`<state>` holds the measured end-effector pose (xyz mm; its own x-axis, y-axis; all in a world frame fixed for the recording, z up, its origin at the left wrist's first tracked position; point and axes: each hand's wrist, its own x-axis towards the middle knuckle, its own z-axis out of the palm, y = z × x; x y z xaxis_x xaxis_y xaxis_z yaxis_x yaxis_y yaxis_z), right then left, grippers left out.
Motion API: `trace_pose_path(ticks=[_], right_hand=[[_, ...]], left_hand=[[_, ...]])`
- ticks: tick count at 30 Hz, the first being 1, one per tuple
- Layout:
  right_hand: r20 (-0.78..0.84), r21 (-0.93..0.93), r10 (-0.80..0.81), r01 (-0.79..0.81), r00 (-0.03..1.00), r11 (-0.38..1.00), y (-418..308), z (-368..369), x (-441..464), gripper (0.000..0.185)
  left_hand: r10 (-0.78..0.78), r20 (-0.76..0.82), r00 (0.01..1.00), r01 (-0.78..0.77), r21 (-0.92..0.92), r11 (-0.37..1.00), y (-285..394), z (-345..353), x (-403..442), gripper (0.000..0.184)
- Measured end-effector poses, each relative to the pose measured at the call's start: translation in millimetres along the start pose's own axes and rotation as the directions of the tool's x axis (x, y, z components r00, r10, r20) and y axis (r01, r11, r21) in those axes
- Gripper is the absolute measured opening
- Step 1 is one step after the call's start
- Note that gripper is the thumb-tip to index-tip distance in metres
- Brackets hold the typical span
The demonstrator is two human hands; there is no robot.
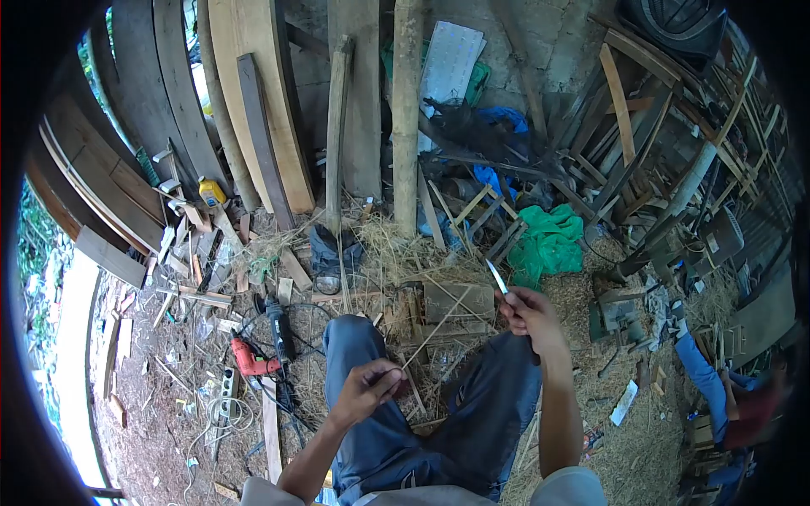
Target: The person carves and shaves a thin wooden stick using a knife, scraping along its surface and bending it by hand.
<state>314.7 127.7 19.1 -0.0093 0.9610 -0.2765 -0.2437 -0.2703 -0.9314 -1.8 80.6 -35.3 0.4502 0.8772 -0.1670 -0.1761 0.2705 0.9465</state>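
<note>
My left hand (369,390) is closed in a pinch on a thin, pale wooden strip (438,331), which slants up and to the right in front of my knees. My right hand (527,314) grips a knife (499,277), its bright blade pointing up and left, apart from the strip. The knife's handle is mostly hidden by my fingers. Beyond my knees a wooden block (458,302) lies on the shaving-covered ground, below and left of the blade.
A red drill (251,354), a dark power tool (279,329) and a power strip (227,390) with cords lie left. Planks (253,110) lean behind, near a yellow bottle (211,191). A green plastic bag (548,243) lies ahead. Another person (747,413) is at right.
</note>
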Motion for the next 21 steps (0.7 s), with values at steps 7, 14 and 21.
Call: trace_pose_path(ticks=[7,14,21], right_hand=[[0.115,-0.191,-0.028,0.05,0.993,0.98,28.5,52.8,-26.5,0.019],[0.18,-0.246,0.082,-0.036,0.98,0.969,52.3,89.8,-36.5,0.02],[0.265,-0.197,0.229,-0.179,0.937,0.964,37.9,78.7,-33.0,0.022]], left_hand=[[0.023,-0.046,0.999,-0.018,0.108,0.994,4.3,20.8,19.4,0.014],[0.164,-0.082,0.983,-0.14,0.245,0.96,4.8,29.4,24.3,0.012],[0.176,-0.01,0.984,-0.17,0.198,0.965,2.4,31.7,9.3,0.012]])
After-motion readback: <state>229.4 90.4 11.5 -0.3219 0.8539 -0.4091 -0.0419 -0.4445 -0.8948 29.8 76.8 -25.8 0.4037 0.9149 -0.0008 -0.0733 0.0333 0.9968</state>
